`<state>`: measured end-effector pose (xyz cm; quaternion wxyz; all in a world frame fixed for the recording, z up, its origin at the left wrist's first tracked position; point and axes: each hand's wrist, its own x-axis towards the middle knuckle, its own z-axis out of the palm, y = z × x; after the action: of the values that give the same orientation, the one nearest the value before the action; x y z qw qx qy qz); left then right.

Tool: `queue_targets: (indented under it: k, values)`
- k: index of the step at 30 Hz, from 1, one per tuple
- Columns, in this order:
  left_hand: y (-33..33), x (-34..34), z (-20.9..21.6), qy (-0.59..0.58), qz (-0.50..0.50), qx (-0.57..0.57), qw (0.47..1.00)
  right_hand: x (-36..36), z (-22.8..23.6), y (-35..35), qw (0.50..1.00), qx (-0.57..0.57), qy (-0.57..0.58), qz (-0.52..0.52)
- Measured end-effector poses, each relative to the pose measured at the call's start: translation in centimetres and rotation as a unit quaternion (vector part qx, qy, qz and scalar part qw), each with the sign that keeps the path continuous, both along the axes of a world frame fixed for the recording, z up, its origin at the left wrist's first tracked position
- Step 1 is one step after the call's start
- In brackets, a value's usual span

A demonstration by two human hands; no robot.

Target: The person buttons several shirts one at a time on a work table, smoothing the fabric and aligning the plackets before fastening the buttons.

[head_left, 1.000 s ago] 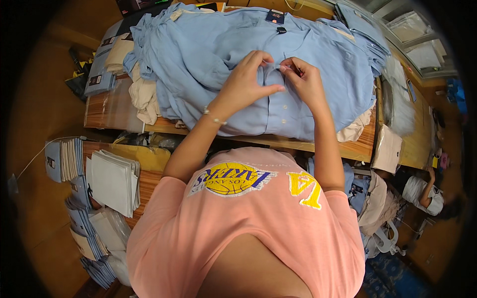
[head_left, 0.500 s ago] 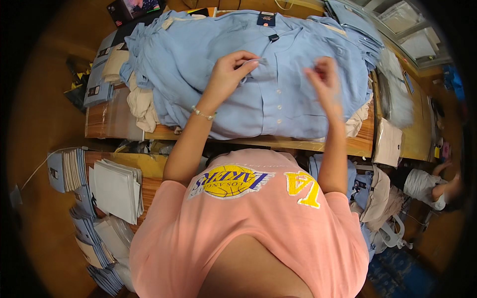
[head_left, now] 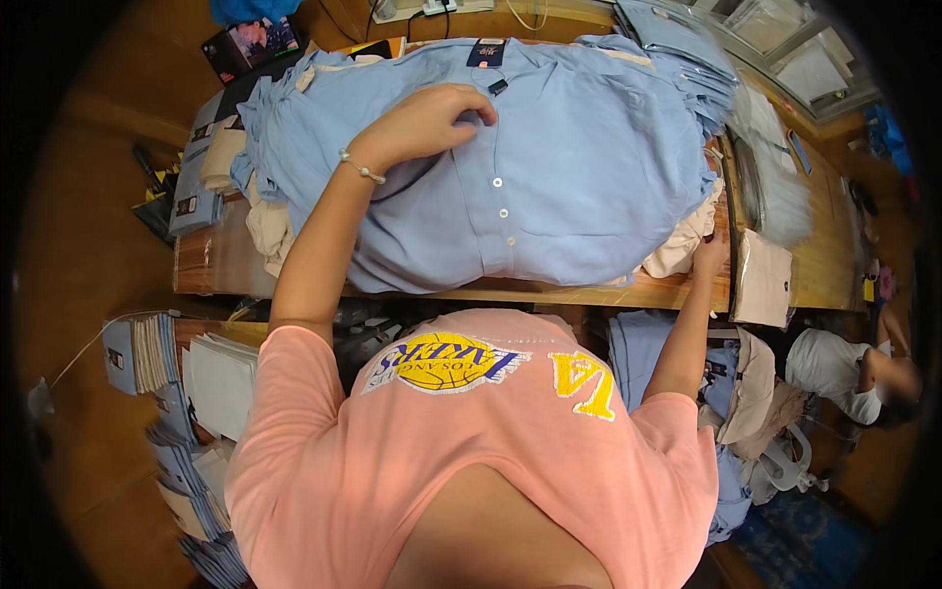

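In the head view, a brown wood-grain counter [head_left: 196, 255] carries a light-blue, pale-buttoned cloth shirt [head_left: 589, 157], spread across its middle. The curled left hand [head_left: 427, 123] rests at the shirt's front opening; whether it pinches cloth, I cannot tell. The right hand [head_left: 708, 257] has left the shirt for the crumpled beige cloth [head_left: 677, 245], its grip unclear, so only the left now attends the front

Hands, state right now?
Left hand: loosely curled over the light-blue button-front shirt; grip can't be told.
Right hand: beside the beige cloth; open or closed can't be told.
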<state>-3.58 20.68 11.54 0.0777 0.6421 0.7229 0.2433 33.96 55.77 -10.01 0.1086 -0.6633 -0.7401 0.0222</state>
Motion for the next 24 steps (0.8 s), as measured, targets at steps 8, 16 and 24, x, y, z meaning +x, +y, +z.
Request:
queue_targets:
  k: [8,16,24]
  values:
    - [0.1,0.4,1.5,-0.039,0.091,-0.106,0.989,-14.4,18.1,-18.2,0.791,0.024,0.438,0.426]
    - [0.5,-1.0,-0.8,-0.122,-0.045,0.088,0.988,-24.1,15.4,-20.4,0.746,-0.149,0.36,0.54]
    - [1.1,0.5,0.5,-0.195,-0.076,0.135,0.968,-23.7,17.2,-21.1,0.521,-0.4,0.569,0.496]
